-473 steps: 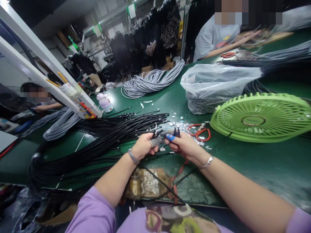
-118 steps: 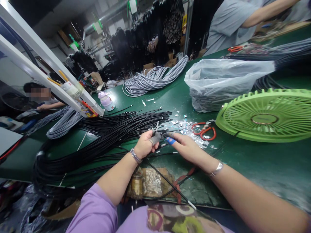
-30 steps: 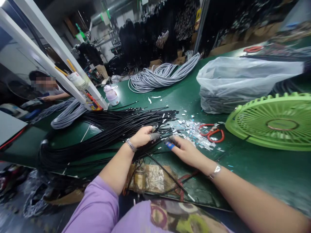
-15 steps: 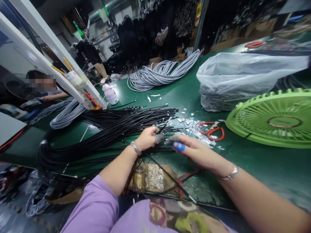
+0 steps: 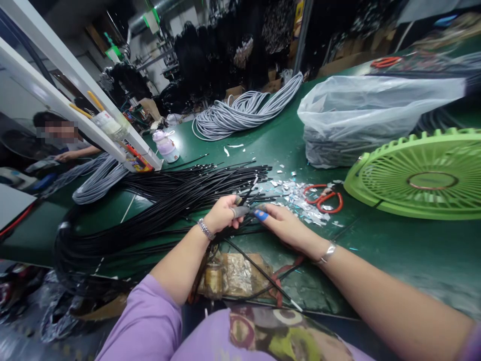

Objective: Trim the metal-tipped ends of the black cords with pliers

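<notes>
My left hand (image 5: 222, 212) is closed in a fist round the end of a thin black cable (image 5: 246, 193), a grey cot on one fingertip. My right hand (image 5: 282, 225) meets it from the right, its blue-capped thumb and fingers pinched at the same cable end. Both hands hover just above the green table (image 5: 394, 250), at the near edge of a big sheaf of black cables (image 5: 158, 205). Silver foil scraps (image 5: 300, 200) lie just beyond my right hand.
Red-handled scissors (image 5: 325, 198) lie among the scraps. A green fan (image 5: 417, 173) lies flat at the right, a plastic bag of cables (image 5: 361, 115) behind it. Grey cable coils (image 5: 240, 110) and a small bottle (image 5: 165, 146) sit further back. Another person (image 5: 60, 138) works at far left.
My right hand, lifted and a little apart half a second ago, has come back down to my left hand and pinches the cable end. The view shifted slightly.
</notes>
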`<state>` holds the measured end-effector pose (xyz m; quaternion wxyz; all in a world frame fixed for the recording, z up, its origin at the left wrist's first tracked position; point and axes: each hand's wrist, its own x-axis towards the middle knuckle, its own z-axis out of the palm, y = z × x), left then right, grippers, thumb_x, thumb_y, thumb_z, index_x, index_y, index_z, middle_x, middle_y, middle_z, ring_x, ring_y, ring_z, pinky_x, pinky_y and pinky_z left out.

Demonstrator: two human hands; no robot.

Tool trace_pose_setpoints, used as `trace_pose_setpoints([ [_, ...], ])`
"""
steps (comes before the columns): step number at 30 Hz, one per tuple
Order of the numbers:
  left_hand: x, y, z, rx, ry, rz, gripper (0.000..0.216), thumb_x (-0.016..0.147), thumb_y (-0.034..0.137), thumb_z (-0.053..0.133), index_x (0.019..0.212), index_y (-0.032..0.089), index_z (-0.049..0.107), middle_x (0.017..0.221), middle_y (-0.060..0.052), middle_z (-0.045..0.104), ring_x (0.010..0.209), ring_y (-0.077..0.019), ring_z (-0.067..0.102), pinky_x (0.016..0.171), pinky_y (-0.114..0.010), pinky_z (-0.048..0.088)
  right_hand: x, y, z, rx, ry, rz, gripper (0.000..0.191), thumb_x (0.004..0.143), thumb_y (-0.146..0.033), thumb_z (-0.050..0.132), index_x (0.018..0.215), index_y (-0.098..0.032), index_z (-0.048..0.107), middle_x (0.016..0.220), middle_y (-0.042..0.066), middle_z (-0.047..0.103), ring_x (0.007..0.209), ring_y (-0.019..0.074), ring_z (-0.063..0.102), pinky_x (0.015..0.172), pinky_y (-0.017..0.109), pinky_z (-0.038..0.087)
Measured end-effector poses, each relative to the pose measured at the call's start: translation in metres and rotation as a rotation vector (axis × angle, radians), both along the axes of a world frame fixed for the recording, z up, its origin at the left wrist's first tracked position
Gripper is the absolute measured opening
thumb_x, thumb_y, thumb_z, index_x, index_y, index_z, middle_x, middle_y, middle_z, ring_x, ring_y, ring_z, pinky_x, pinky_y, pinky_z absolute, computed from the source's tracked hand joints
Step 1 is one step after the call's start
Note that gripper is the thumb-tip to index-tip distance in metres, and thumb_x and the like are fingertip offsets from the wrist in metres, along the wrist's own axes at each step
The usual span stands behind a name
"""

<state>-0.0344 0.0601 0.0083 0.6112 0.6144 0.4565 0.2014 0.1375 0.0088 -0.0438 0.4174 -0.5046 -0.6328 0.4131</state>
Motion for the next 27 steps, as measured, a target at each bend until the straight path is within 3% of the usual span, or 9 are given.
trace_pose_setpoints([
  [11,0.002,-0.003,0.001,0.000,0.007,-0.012,0.026,0.069,0.027,0.069,0.068,0.015,0.046,0.047,0.007,0.053,0.030,-0.0039,0.044,0.030,-0.012,0.025,-0.004,-0.002,0.010,-0.034,-0.027,-0.011,0.040,0.080,-0.057,0.047,0.067,-0.020,0.052,0.058,-0.002,0.046,0.057,0.0133,0.039,0.053,0.027,0.033],
  [17,0.003,-0.005,0.000,0.015,0.012,-0.045,0.029,0.067,0.032,0.071,0.068,0.016,0.047,0.046,0.007,0.053,0.031,-0.0046,0.044,0.032,-0.015,0.032,-0.010,-0.006,0.013,-0.145,0.096,-0.009,0.043,0.080,-0.062,0.048,0.067,-0.022,0.048,0.051,-0.006,0.038,0.049,0.0107,0.033,0.045,0.025,0.027],
  [22,0.000,-0.003,0.005,0.033,-0.033,0.024,0.037,0.063,0.040,0.074,0.068,0.016,0.047,0.046,0.006,0.052,0.030,-0.0045,0.043,0.031,-0.014,0.025,-0.007,-0.007,0.014,-0.225,0.130,0.019,0.045,0.077,-0.064,0.051,0.063,-0.022,0.043,0.051,-0.007,0.036,0.047,0.0087,0.029,0.043,0.023,0.023],
  [27,-0.001,-0.002,0.006,0.034,-0.034,0.011,0.038,0.062,0.041,0.073,0.068,0.016,0.046,0.046,0.006,0.052,0.031,-0.0046,0.043,0.032,-0.014,0.025,0.000,-0.004,0.017,-0.122,0.085,-0.040,0.044,0.079,-0.063,0.050,0.066,-0.021,0.049,0.055,-0.005,0.042,0.052,0.0109,0.036,0.049,0.025,0.030],
])
